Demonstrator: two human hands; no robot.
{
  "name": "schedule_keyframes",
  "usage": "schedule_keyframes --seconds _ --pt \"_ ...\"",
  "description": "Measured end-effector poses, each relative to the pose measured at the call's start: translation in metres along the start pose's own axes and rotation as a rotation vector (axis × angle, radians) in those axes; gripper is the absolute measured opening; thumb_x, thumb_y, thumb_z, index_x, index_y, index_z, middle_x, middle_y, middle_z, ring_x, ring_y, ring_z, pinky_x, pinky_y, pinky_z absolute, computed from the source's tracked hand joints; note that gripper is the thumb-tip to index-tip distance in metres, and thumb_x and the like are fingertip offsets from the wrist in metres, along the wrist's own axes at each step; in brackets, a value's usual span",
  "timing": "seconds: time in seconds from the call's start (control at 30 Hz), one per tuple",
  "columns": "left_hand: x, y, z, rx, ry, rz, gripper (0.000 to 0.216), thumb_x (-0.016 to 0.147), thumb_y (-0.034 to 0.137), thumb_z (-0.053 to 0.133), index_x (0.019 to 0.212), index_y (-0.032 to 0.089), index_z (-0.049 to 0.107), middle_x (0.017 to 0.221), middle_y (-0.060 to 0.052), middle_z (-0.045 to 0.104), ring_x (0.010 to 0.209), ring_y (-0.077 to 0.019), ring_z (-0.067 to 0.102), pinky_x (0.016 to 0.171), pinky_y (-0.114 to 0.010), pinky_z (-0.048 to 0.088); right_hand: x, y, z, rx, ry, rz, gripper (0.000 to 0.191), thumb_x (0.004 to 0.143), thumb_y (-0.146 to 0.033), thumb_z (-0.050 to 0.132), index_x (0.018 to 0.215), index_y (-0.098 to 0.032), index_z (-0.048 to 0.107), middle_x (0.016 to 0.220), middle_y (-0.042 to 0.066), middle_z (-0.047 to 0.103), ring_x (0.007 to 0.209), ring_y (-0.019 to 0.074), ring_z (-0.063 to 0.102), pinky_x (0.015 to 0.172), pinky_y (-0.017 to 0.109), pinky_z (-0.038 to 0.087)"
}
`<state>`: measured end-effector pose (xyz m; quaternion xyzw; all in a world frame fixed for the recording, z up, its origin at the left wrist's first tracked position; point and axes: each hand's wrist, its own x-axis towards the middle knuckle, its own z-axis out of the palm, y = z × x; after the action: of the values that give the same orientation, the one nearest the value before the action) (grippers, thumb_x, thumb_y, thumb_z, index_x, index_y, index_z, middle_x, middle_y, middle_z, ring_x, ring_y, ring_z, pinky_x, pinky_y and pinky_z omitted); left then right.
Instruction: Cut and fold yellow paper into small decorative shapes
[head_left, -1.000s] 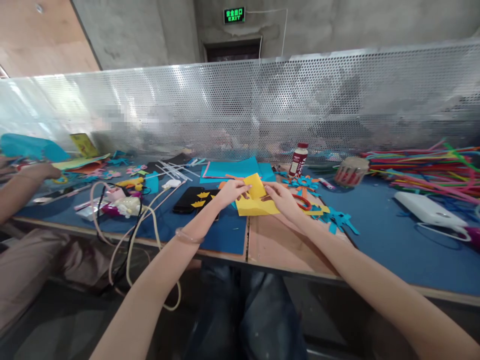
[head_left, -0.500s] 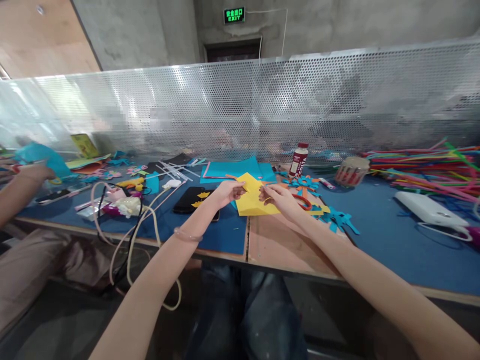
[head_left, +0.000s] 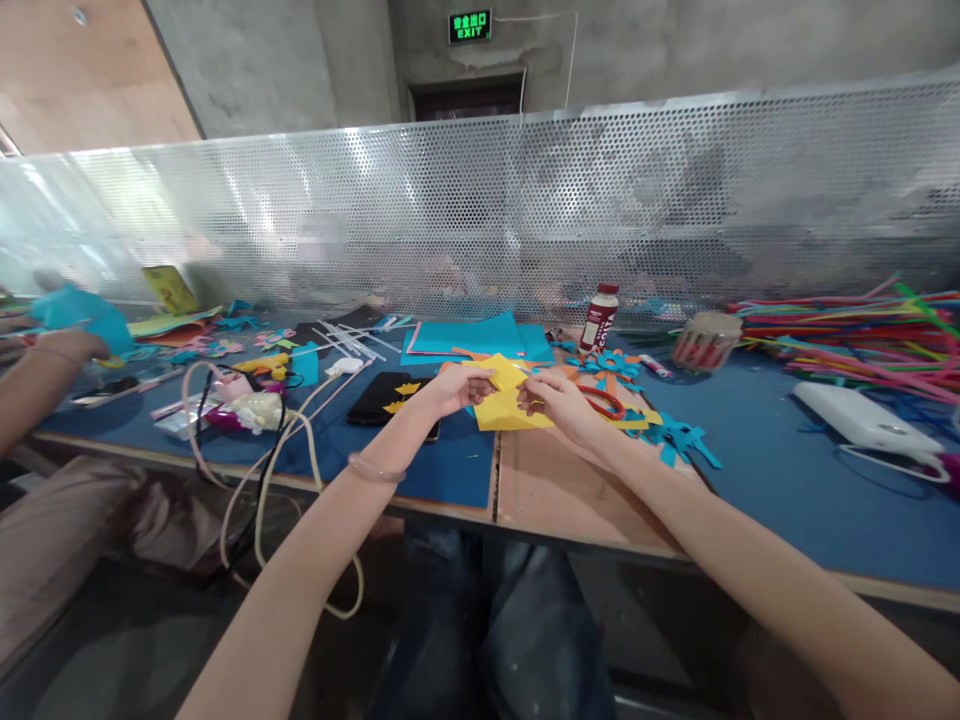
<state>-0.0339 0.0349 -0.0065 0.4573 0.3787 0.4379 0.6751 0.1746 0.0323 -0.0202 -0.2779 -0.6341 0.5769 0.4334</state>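
Between my two hands is a small piece of yellow paper [head_left: 507,372], held up by its opposite sides. My left hand [head_left: 463,388] is closed in a pinch on its left corner. At its right edge, my right hand [head_left: 553,396] pinches with fingers bent. Below the piece, a larger yellow sheet [head_left: 510,412] lies on the table. Red-orange scissor handles [head_left: 604,402] show just right of my right hand; their blades are hidden. To the left, yellow paper cutouts [head_left: 403,396] rest on a black phone [head_left: 367,400].
Blue sheets [head_left: 469,335] lie behind my hands, near a dark red bottle [head_left: 599,318]. Blue paper strips [head_left: 686,440], a jar [head_left: 706,342] and pipe cleaners [head_left: 847,325] are rightward. Cables [head_left: 311,440] hang over the front edge at left. A co-worker's hand [head_left: 75,345] holds blue paper.
The small yellow piece has come up between my hands and now shows as a diamond shape above the larger sheet. My hands have barely shifted.
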Motion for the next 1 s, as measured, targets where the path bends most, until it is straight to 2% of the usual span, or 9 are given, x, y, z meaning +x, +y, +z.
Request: schedule_keyframes --seconds 0.3,0.53,0.8,1.0 --pt "-0.004 -0.001 0.005 0.09 -0.032 0.011 0.017 0.074 0.021 0.065 0.085 0.008 0.064 0.076 -0.011 0.069 0.065 -0.013 0.063 0.055 -0.021 0.042 -0.002 0.007 -0.003 0.015 0.076 -0.03 0.015 0.074 -0.032 0.057 0.072 -0.017 0.056 0.07 0.003 0.06 0.06 0.0124 0.056 0.055 0.025 0.043" --pt "-0.006 0.0 0.013 0.13 -0.025 0.086 0.021 0.076 0.023 0.064 0.09 0.008 0.063 0.087 -0.014 0.069 0.067 -0.0123 0.063 0.057 -0.022 0.041 0.001 0.006 0.0 -0.069 0.235 -0.181 0.015 0.073 -0.031 0.055 0.068 -0.017 0.057 0.064 0.001 0.057 0.055 0.0115 0.052 0.053 0.024 0.043" --pt "-0.003 -0.003 0.011 0.197 0.005 0.178 0.024 0.073 0.029 0.068 0.082 0.008 0.061 0.084 -0.014 0.068 0.065 -0.0144 0.065 0.054 -0.022 0.039 -0.001 0.001 -0.002 -0.108 0.171 -0.168 0.034 0.077 -0.05 0.054 0.069 -0.017 0.057 0.067 0.004 0.059 0.057 0.0127 0.053 0.055 0.026 0.045" --pt "-0.005 -0.003 0.013 0.226 0.0 0.191 0.026 0.073 0.031 0.068 0.082 0.008 0.061 0.087 -0.015 0.068 0.066 -0.0141 0.064 0.055 -0.022 0.039 0.003 0.002 -0.005 -0.25 0.182 -0.175 0.036 0.077 -0.054 0.055 0.075 -0.018 0.059 0.067 0.003 0.06 0.056 0.0132 0.053 0.055 0.027 0.045"
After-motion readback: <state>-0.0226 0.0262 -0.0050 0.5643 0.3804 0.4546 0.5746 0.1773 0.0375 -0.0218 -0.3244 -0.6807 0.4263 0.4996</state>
